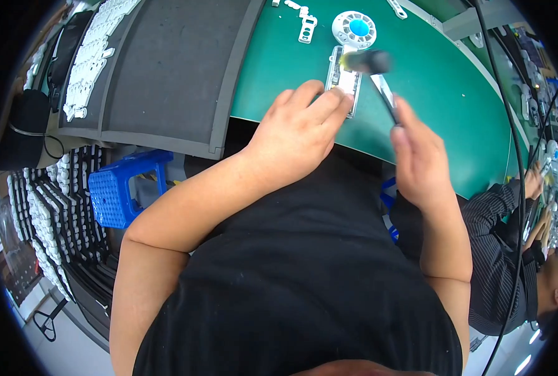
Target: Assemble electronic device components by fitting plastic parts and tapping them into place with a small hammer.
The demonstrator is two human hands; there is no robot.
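Two hands at the green mat point(429, 100). My left hand point(298, 135) presses fingertips on the white plastic housing point(345, 84), pinning it flat. My right hand point(417, 156) is closed around a small hammer point(373, 66), its blurred head over the housing.

No packages, labels, signs or screens can be made out anywhere around the green mat point(435, 81). What lies on that mat and beside it is bare plastic parts and foam trays, with no wrapping and no printed surface showing. Past the mat's right edge the clutter is too small and bent by the lens to tell whether any of it is a package or a label.
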